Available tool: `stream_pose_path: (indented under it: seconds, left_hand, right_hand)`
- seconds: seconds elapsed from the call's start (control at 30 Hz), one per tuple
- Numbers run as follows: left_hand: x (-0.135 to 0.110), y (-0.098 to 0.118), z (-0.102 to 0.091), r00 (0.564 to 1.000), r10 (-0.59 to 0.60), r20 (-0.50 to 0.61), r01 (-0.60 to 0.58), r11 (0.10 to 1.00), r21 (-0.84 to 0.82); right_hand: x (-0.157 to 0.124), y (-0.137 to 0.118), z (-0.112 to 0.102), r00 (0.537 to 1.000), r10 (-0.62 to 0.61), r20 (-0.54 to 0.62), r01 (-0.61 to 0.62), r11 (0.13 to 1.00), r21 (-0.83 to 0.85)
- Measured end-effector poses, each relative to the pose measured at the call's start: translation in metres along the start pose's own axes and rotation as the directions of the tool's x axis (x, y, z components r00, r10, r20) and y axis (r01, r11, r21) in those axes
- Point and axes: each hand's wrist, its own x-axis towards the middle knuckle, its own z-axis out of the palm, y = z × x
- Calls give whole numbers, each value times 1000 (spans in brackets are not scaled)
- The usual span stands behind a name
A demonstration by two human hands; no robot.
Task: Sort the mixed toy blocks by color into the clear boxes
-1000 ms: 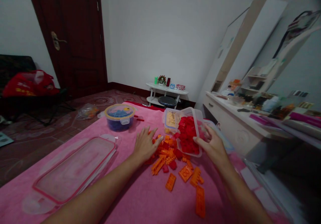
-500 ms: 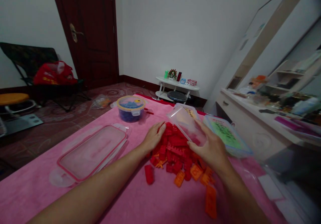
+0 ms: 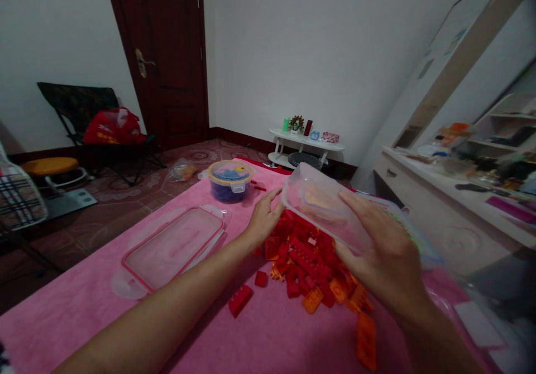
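My right hand [image 3: 383, 251] grips a clear plastic container [image 3: 322, 206], turned upside down over a heap of red and orange bricks [image 3: 310, 257] on the pink cloth [image 3: 259, 335]. My left hand [image 3: 263, 220] rests with spread fingers at the heap's left edge, its fingertips by the container's rim. A loose red brick [image 3: 240, 300] lies in front of the heap and an orange one [image 3: 365, 340] lies near my right forearm. A clear lid with a red rim [image 3: 171, 248] lies flat to the left.
A round lidded tub of blue bricks [image 3: 230, 180] stands at the cloth's far side. Another flat container sits behind my right hand. A cluttered white dresser [image 3: 439, 195] runs along the right. A low white shelf [image 3: 307, 142], a folding chair [image 3: 100, 134] and a dark door [image 3: 167, 56] stand beyond.
The container went from tilted, with red bricks inside, to upside down and raised. The red bricks have spilled onto the orange ones. My left hand stayed at the heap's left edge.
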Motion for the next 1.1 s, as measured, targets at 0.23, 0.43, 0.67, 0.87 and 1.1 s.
stream_pose_path:
  seconds: [0.23,0.43,0.67,0.87,1.1]
  left_hand:
    - [-5,46,-14,978,-86,191,121,977,-176]
    - [-14,63,-79,926,-317,208,311,949,61]
    - [-23,65,-205,705,-681,198,541,697,470]
    - [-35,53,-260,641,-759,116,614,597,516]
    - [-38,25,-270,688,-726,13,531,515,673]
  right_hand:
    - [-9,-26,17,867,439,235,-455,506,733]
    - [-16,-36,31,817,313,483,-572,337,748]
    - [-10,-35,23,790,350,503,-608,339,718]
    - [-10,-34,28,785,305,539,-619,391,681]
    - [-11,5,38,864,380,330,-491,779,390]
